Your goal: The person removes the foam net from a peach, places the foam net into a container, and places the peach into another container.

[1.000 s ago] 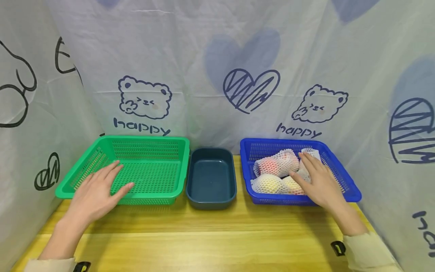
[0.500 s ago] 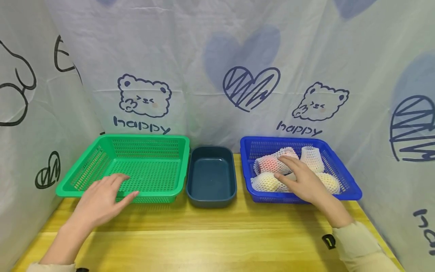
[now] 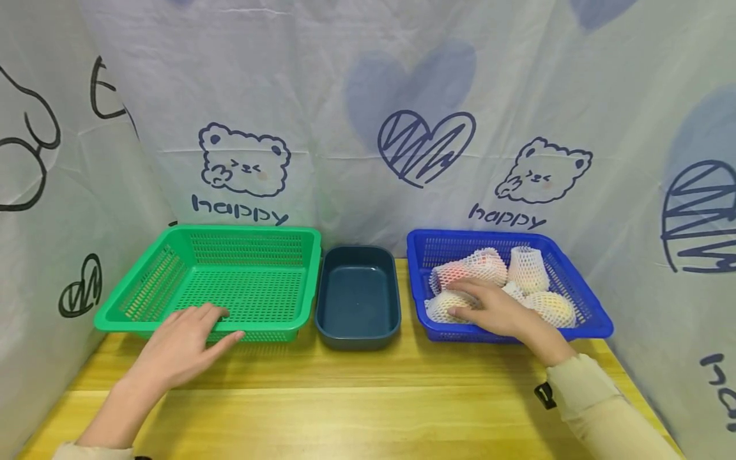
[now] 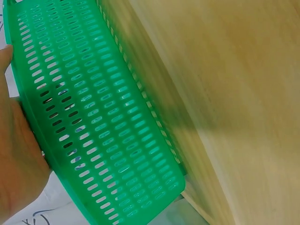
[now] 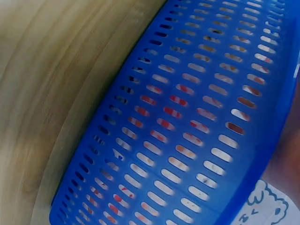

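In the head view my right hand (image 3: 490,308) reaches over the front rim of the blue basket (image 3: 582,332). Its fingers and thumb are apart, over a pale yellow fruit in white foam netting (image 3: 441,308); whether they touch it cannot be told. Behind lie reddish netted fruits (image 3: 485,265). To the right are a white netting sleeve (image 3: 528,271) and another yellowish netted fruit (image 3: 552,310). My left hand (image 3: 183,348) hovers with loosely bent fingers at the front rim of the green basket (image 3: 310,287), holding nothing.
A dark blue rectangular tub (image 3: 358,338) stands between the two baskets. All three sit on a yellow wood-grain table (image 3: 356,409). White printed cloth (image 3: 345,96) hangs behind and at both sides.
My right hand has moved left and lower across the blue basket, uncovering the netting sleeve and right-hand fruit. My left hand has drifted slightly toward me and to the right.
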Action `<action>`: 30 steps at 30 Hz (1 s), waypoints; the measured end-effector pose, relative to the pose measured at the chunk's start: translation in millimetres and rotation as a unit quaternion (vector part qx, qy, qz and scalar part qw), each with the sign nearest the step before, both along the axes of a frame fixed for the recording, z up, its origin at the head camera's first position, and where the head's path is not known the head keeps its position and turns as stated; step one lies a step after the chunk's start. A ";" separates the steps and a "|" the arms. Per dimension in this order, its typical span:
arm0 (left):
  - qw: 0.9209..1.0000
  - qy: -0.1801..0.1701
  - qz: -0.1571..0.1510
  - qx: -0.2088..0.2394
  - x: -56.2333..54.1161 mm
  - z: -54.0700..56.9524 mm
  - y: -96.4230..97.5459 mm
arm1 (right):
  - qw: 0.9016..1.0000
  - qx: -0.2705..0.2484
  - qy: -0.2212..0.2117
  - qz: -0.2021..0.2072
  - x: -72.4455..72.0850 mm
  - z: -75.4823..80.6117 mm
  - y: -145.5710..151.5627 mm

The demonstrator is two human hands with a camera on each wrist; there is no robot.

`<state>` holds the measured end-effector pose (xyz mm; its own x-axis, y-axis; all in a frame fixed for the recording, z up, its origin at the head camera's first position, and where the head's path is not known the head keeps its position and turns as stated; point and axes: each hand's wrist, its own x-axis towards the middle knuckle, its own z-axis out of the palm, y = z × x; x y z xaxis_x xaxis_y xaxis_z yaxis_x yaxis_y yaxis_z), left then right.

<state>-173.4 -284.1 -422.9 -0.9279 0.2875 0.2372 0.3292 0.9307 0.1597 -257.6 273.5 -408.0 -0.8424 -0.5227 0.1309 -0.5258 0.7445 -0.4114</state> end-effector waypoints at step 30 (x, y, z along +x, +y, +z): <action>1.000 0.007 0.006 0.012 2.1 -7.4 0.4 | 0.991 -0.019 -0.071 0.112 -40.7 -19.4 -15.2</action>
